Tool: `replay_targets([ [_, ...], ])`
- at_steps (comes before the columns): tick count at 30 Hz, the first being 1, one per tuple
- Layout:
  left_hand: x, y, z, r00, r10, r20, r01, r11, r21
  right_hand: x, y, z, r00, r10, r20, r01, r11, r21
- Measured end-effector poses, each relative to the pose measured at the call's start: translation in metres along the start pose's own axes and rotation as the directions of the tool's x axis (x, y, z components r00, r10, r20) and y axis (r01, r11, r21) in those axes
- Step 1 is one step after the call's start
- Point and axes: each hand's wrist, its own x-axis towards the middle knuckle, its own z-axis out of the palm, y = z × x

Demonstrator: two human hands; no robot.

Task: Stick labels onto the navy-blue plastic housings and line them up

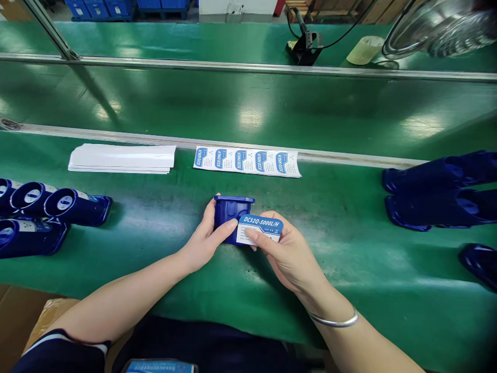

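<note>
Near the middle of the green table, my left hand point(207, 235) is closed around the left side of a dark blue housing point(230, 207), its thumb across the front. My right hand point(289, 251) pinches a blue-and-white label point(261, 226) printed DC52Q-5000L/H between thumb and fingers. The label's left part overlaps the front of the housing, close to my left thumb; whether it is stuck down I cannot tell. Beyond the hands lies a sheet of similar labels point(246, 161), and to its left a stack of white sheets point(122, 158).
Several blue housings with labels point(79, 206) lie at the left. More blue housings point(430, 204) are at the right, one near the right edge point(479, 264). A metal rail point(248, 67) crosses behind, with a black stand point(305, 49) and a tape roll point(365, 50) beyond.
</note>
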Motion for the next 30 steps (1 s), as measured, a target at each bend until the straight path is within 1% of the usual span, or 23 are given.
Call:
replay_targets([
  [4,0.0001,0.0004,-0.0003,1.0,-0.001,0.006,0.001,1.0,0.005,0.0001,0.0012,-0.0008,1.0,-0.004,0.007,0.004,1.0,-0.014],
  [12,-0.0001,-0.0001,-0.0001,1.0,-0.011,-0.003,0.011,1.0,-0.005,0.0001,0.0026,-0.0025,1.0,-0.01,0.029,0.01,1.0,0.014],
  [19,-0.0005,0.0008,-0.001,0.999,0.008,0.033,-0.008,1.0,-0.003,0.0001,0.0023,-0.0016,0.999,-0.006,0.033,0.006,1.0,0.025],
  [23,0.0003,0.0012,-0.0025,0.996,0.044,0.079,-0.048,0.998,0.049,0.0004,0.0024,-0.0023,0.999,-0.009,0.04,0.007,0.999,0.037],
  [26,0.0008,0.0023,-0.0022,0.996,0.04,0.084,-0.047,0.996,0.081,0.0006,0.0028,-0.0033,0.999,0.0,0.043,-0.002,0.999,0.052],
  [30,0.0008,0.0032,-0.001,0.996,0.032,0.08,-0.038,0.996,0.079,0.0012,0.0041,-0.0032,0.999,0.002,0.052,-0.004,0.999,0.042],
])
